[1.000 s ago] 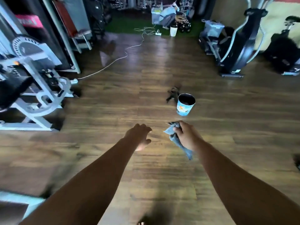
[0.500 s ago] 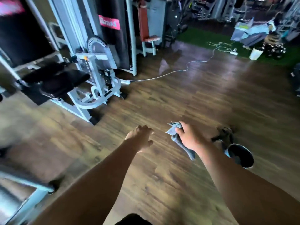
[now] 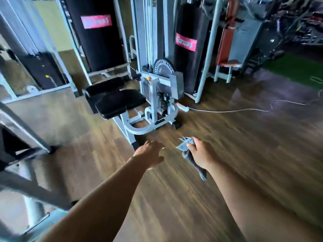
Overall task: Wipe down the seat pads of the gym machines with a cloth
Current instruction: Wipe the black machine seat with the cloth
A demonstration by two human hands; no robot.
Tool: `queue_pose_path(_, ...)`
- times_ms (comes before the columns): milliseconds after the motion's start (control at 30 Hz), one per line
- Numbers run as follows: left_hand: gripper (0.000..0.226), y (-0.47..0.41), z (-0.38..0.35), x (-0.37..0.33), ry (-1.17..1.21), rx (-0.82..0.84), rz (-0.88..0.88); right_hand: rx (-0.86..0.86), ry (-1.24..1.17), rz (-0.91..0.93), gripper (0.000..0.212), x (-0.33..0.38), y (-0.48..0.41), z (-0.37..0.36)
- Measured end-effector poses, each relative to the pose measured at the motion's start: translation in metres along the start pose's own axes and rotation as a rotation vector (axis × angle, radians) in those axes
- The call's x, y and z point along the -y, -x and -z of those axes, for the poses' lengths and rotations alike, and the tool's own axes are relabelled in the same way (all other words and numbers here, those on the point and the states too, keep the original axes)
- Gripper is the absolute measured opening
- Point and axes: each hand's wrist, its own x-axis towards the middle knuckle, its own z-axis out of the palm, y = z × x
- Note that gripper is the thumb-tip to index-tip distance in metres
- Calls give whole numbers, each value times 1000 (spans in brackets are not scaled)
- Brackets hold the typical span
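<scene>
Right hand (image 3: 201,155) grips the cloth (image 3: 187,151); left hand (image 3: 148,153) relaxed, empty; seat pad (image 3: 118,102) at eleven o'clock.

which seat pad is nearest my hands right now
The black seat pad on the white machine just ahead; the red-brown seat stands farther back on the right, beyond the punching bag.

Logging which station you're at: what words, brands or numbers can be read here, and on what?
"Bana…" in white, last letters unclear: right pink label on the right black punching bag.
Left pink label on the left black punching bag: blurred, unreadable.
Marks on the black weight stack, far left: too small to read.
Black padded seat, grey cloth: no text seen.
</scene>
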Motion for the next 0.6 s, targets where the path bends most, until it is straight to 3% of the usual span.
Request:
queue_pose_path(267, 39, -133, 39, 71, 52, -28, 216, 122, -7, 139, 34, 38, -192, -14)
queue_pose_path(600, 53, -248, 66, 156, 223, -144, 542, 361, 128, 343, 41, 107, -414, -49)
